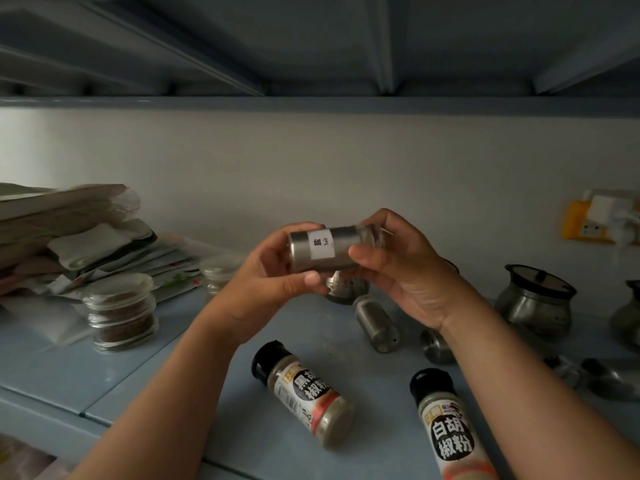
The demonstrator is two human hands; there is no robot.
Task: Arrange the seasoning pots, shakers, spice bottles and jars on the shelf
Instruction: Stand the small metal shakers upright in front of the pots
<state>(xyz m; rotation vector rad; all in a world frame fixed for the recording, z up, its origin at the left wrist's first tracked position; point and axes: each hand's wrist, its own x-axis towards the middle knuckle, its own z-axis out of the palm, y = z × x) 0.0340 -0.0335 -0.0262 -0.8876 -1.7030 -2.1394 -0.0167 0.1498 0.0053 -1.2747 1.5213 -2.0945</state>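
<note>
A steel salt shaker with a white label lies sideways in the air above the shelf, held between both hands. My left hand grips its base end. My right hand grips its clear-capped end. On the blue shelf below lie two pepper bottles with black caps, one in the middle and one to the right. Two more steel shakers lie on their sides. Another shaker stands behind my hands. Two steel pots stand at the right.
A stack of clear round jars holding brown spice stands at the left, with another jar behind. A pile of packets and bags fills the far left. A yellow wall socket is at the right. A shelf board hangs overhead.
</note>
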